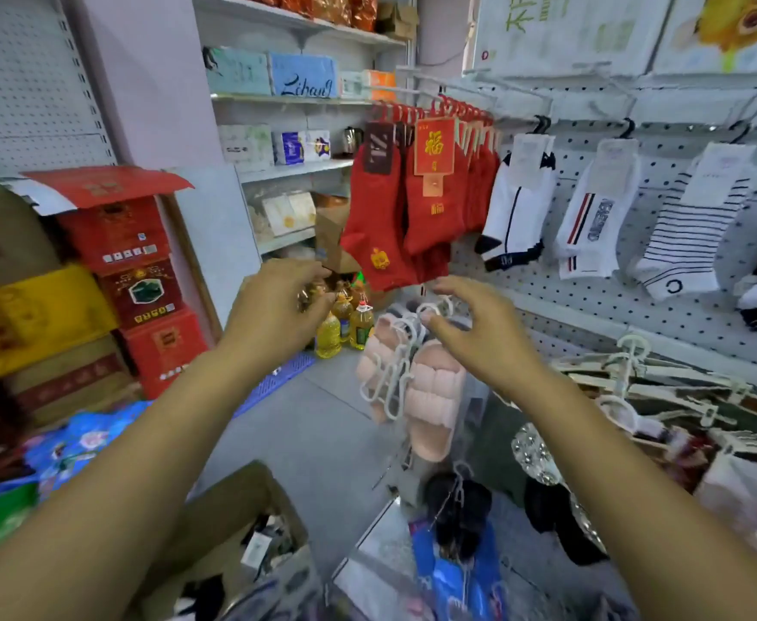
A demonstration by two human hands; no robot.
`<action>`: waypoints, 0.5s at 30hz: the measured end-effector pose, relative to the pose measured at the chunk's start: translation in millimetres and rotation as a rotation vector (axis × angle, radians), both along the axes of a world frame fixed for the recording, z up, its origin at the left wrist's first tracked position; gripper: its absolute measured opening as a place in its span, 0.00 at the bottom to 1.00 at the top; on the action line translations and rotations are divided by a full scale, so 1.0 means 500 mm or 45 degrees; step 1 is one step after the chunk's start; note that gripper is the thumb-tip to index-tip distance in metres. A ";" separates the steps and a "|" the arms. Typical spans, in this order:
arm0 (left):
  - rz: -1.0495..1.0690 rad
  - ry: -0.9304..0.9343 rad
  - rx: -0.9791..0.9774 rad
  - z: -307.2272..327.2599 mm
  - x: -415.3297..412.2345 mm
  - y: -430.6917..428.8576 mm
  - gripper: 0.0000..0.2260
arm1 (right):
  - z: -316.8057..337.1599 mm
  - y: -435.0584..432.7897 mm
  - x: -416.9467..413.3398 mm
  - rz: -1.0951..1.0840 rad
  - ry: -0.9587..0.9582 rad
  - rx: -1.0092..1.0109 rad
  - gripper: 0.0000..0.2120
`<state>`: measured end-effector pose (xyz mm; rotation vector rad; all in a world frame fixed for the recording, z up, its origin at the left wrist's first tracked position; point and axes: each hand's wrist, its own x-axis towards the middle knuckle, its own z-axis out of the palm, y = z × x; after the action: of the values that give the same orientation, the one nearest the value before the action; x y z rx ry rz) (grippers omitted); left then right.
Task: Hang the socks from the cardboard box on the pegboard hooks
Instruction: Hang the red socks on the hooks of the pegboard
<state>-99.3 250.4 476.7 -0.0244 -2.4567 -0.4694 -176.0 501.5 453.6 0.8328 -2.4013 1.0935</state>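
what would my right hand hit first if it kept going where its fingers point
Most likely the toes of the red socks, up and left of the right hand. The white slipper hangers by its fingertips seem farther back, though depth is unclear.

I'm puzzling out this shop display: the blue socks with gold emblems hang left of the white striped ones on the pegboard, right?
Not quite. The head view shows red socks, not blue ones, with gold emblems, hanging left of the white striped socks on the pegboard.
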 end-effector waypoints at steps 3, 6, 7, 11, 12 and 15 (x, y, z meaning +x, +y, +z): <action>0.084 -0.129 -0.019 -0.092 0.092 -0.028 0.20 | -0.066 -0.027 0.055 0.117 -0.052 0.144 0.19; 0.192 -0.241 0.018 -0.200 0.191 -0.066 0.19 | -0.145 -0.071 0.103 0.258 -0.124 0.241 0.21; 0.227 -0.283 0.044 -0.237 0.225 -0.080 0.20 | -0.173 -0.087 0.119 0.295 -0.164 0.267 0.22; 0.383 -0.506 0.084 -0.390 0.346 -0.144 0.22 | -0.289 -0.157 0.172 0.403 -0.301 0.380 0.22; 0.433 -0.555 0.104 -0.426 0.375 -0.161 0.22 | -0.318 -0.176 0.182 0.430 -0.327 0.396 0.22; 0.563 -0.656 0.208 -0.523 0.447 -0.212 0.22 | -0.397 -0.243 0.201 0.485 -0.419 0.448 0.21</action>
<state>124.4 144.2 215.0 0.7787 -2.7887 -0.5214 -75.5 379.8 255.2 1.3654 -2.8403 1.0150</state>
